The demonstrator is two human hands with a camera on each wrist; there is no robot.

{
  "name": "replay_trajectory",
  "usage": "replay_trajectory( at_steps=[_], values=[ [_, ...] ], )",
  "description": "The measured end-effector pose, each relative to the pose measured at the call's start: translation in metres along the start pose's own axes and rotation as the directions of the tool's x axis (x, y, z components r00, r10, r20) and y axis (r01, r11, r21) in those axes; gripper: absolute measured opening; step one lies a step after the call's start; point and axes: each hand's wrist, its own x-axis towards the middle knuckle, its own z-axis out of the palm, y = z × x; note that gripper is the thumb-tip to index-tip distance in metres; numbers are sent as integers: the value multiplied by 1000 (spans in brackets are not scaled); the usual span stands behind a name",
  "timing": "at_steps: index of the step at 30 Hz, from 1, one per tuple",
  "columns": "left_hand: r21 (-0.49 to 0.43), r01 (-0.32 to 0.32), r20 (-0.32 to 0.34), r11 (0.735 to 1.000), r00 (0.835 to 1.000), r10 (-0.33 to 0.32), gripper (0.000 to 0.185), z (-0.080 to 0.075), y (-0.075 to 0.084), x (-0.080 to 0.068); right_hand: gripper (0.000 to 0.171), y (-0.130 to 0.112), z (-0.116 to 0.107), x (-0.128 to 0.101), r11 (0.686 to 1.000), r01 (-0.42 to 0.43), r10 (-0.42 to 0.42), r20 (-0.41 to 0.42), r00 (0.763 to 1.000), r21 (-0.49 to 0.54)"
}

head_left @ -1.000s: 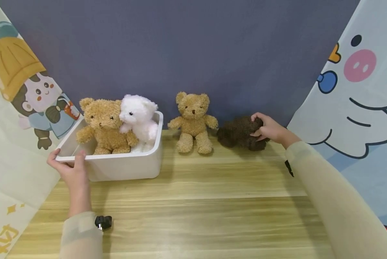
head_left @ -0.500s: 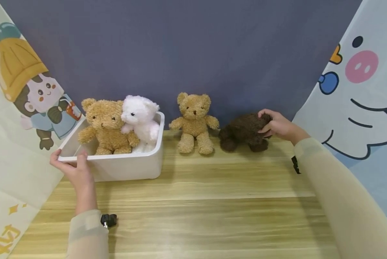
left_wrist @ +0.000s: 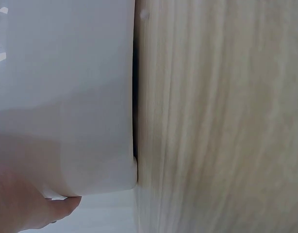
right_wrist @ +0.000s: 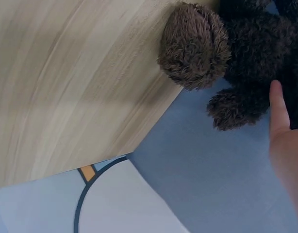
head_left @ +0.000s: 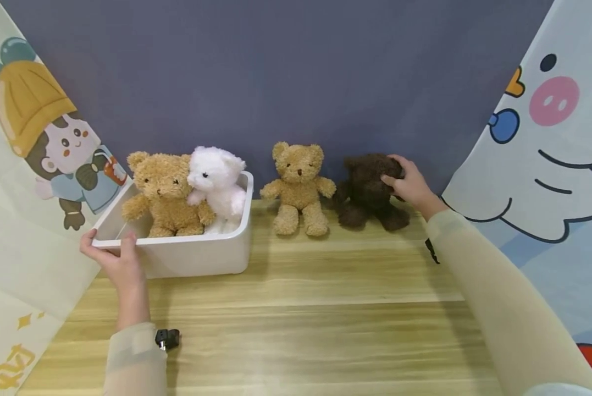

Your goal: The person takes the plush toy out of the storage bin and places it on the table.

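Dark brown bear [head_left: 367,187] now upright against the backdrop — earlier slumped on its side, left hand [head_left: 115,258] gripping the near corner of the white bin [head_left: 197,256], farther back right hand [head_left: 408,181] grasping the bear's head, tan bear [head_left: 298,187] just beside it on the wooden table [head_left: 296,319]

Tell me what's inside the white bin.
The white bin holds a tan teddy bear and a white teddy bear, sitting side by side and touching. The bin's front wall hides their feet and its floor.
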Motion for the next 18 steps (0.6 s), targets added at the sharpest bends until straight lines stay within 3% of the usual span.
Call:
replay_trajectory(
  at_steps=[3,18],
  values=[
    [-11,-7,-2,1000,1000,7,63,2,-1,0,79,-4,2,1,999,-4,3,-17,1000,-43],
    [-23,-32,3,999,999,32,62,2,-1,1,87,-6,-6,8,999,-54,54,33,998,-10]
  ],
)
